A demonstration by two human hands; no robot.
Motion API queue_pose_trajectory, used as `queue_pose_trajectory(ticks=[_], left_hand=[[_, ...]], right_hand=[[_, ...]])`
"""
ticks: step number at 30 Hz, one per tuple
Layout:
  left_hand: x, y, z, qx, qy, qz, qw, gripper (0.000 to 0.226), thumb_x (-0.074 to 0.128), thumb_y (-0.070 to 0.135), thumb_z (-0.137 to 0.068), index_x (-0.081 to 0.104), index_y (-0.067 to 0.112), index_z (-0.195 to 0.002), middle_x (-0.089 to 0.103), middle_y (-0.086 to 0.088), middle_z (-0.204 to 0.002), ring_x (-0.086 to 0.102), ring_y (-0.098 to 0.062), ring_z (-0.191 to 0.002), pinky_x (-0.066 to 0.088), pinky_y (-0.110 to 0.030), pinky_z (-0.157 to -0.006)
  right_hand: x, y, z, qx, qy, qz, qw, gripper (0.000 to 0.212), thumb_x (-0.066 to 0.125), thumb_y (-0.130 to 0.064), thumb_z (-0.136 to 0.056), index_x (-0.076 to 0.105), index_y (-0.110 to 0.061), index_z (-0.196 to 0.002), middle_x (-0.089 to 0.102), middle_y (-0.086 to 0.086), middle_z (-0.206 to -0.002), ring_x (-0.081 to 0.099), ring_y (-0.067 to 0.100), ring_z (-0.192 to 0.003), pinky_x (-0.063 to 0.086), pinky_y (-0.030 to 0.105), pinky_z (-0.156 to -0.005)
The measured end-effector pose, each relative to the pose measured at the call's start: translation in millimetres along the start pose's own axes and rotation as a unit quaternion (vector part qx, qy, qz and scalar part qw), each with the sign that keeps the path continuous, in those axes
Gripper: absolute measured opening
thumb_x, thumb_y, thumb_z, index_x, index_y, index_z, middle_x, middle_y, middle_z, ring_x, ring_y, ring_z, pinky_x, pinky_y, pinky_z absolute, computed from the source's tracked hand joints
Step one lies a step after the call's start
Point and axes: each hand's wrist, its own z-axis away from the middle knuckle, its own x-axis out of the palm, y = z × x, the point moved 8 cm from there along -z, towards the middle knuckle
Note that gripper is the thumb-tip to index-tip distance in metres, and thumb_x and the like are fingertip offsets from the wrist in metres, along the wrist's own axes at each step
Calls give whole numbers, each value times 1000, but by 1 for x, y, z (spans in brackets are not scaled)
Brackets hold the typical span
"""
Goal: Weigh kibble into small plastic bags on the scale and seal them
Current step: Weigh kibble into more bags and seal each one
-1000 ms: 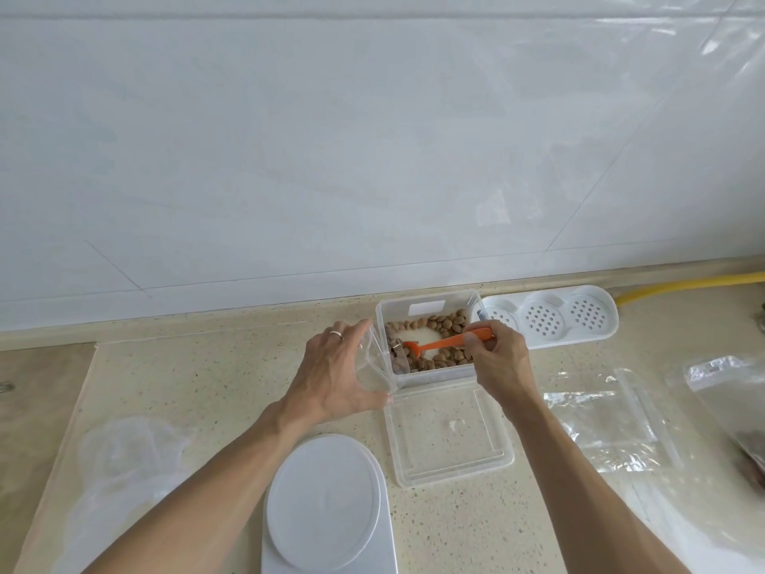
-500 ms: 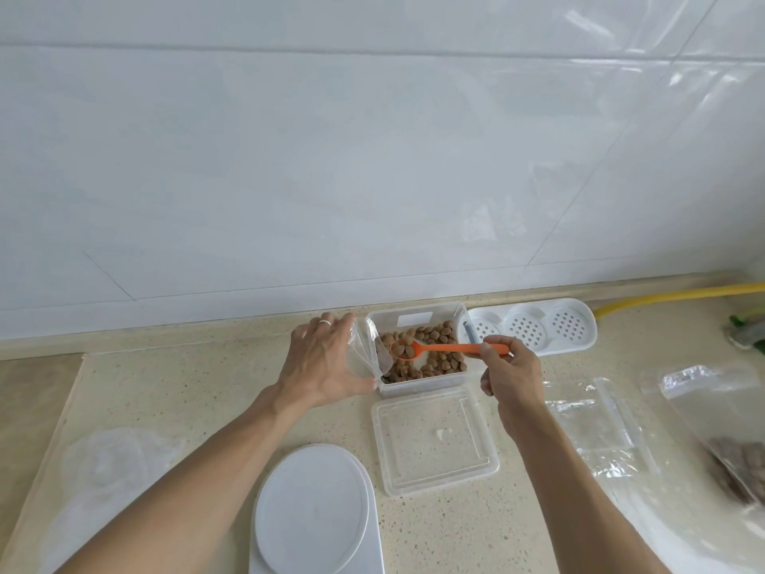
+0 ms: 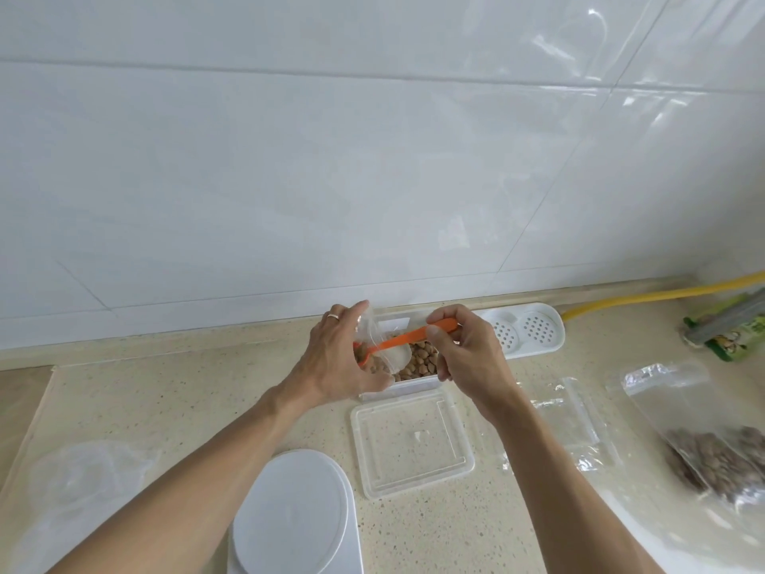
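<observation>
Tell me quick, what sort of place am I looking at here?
Most likely a home kitchen counter. A speckled beige countertop runs along a glossy white tiled wall, a yellow hose lies at the back edge, and a white scale sits beside a clear tub of kibble.

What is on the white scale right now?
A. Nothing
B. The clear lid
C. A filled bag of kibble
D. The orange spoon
A. The scale has a bare platform; the left hand holds the small bag up over the kibble box, the right hand tips the orange spoon into it, and the lid lies on the counter beside the scale.
</observation>
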Motion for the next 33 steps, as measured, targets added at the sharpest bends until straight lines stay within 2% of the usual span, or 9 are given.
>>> queue_pose_trajectory(ticks=[5, 9, 13, 19, 23, 26, 29, 31, 33], left_hand=[[2, -14, 0, -34, 1, 60, 998, 108, 82, 53, -53, 28, 28, -143, 38, 7, -119, 45, -16, -115, 43, -32, -97], [3, -19, 0, -47, 13, 65, 997, 102, 85, 42, -61, 28, 23, -143, 40, 4, -120, 40, -14, -117, 34, -25, -91], [4, -15, -1, -43, 31, 64, 997, 99, 84, 39, -62, 27, 25, -141, 37, 5, -121, 39, -14, -116, 34, -23, -88], [-5, -15, 2, -30, 84, 7, 996, 94, 79, 37, -65, 27, 21, -142, 41, -2, -125, 39, -19, -119, 36, -41, -104], [-11, -22, 10, -17, 100, -82, 991, 94, 79, 41, -63, 32, 16, -141, 49, -8, -126, 42, -24, -124, 23, -42, -113], [-9, -34, 15, -26, 79, -107, 991, 100, 74, 50, -59, 31, 17, -142, 48, -10, -132, 41, -25, -129, 16, -42, -117], [-2, -43, 17, -28, 59, -133, 989, 107, 77, 52, -59, 24, 20, -146, 43, -9, -139, 35, -24, -135, 9, -45, -120], [2, -45, 17, -20, 55, -134, 989, 108, 76, 53, -60, 21, 23, -147, 43, -7, -139, 34, -24, -135, 7, -45, -120], [4, -45, 17, -14, 49, -133, 990, 108, 75, 53, -60, 19, 25, -148, 44, -5, -139, 34, -23, -135, 6, -45, -120]], right_hand=[[-6, -14, 3, -43, 13, 23, 999, 10, 57, -5, -97, 59, -14, -93, 63, 3, -79, 51, 19, -45, 43, 25, -42], [-15, -29, 3, -95, 34, 93, 991, 17, 55, -8, -97, 58, -22, -89, 61, -1, -71, 52, 37, -56, 43, 42, -48], [-5, -36, 10, -133, 6, 136, 982, 18, 55, -9, -96, 58, -25, -87, 62, 9, -67, 56, 38, -60, 47, 49, -55], [-7, -42, 13, -152, 59, 122, 979, 19, 56, -10, -96, 58, -27, -88, 64, 8, -69, 58, 36, -58, 49, 51, -53], [-32, -27, 9, -106, 182, 90, 973, 12, 55, -12, -97, 58, -22, -93, 64, -2, -74, 62, 35, -60, 52, 49, -54], [-34, 6, 1, -49, 156, 170, 972, 9, 51, -12, -97, 60, -15, -97, 64, -3, -74, 62, 31, -57, 54, 48, -55], [-26, 35, -2, -10, 120, 275, 954, 13, 48, -14, -97, 61, -14, -98, 65, 1, -70, 54, 19, -53, 45, 36, -49], [-15, 46, -1, 1, 91, 293, 952, 14, 47, -12, -98, 61, -14, -96, 65, 1, -68, 55, 17, -51, 42, 33, -46], [-5, 56, 1, 29, 64, 256, 964, 14, 47, -11, -98, 60, -15, -95, 65, 2, -70, 62, 23, -54, 50, 38, -49]])
